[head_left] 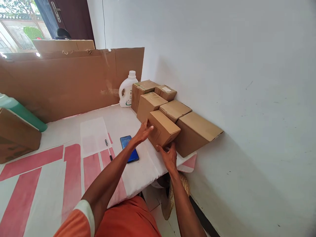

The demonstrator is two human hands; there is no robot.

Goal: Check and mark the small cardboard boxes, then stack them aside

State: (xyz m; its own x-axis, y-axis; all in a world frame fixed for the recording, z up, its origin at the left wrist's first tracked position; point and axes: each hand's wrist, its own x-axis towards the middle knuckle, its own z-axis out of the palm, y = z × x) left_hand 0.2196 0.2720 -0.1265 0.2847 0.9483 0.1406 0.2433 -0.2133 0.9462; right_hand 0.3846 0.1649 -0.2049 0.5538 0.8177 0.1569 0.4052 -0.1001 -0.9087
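Observation:
A small brown cardboard box (165, 124) sits at the front of a group of boxes on the table, slightly tilted, between my two hands. My left hand (144, 132) presses its left side near the upper edge, thumb and fingers against the cardboard. Under the near lower corner, my right hand (169, 158) grips with thumb and fingers; part of the fingers is hidden behind the box. A larger cardboard box (195, 131) stands just to the right. Behind are a low box (175, 109) and a taller box (150, 103).
Further back stand a taped box (143, 86), a small labelled box (167, 91) and a white jug (127, 90). A phone (133, 155) and a pen (108, 149) lie left on the table (140, 177). A cardboard panel (61, 82) borders the far side; the wall (247, 98) is right.

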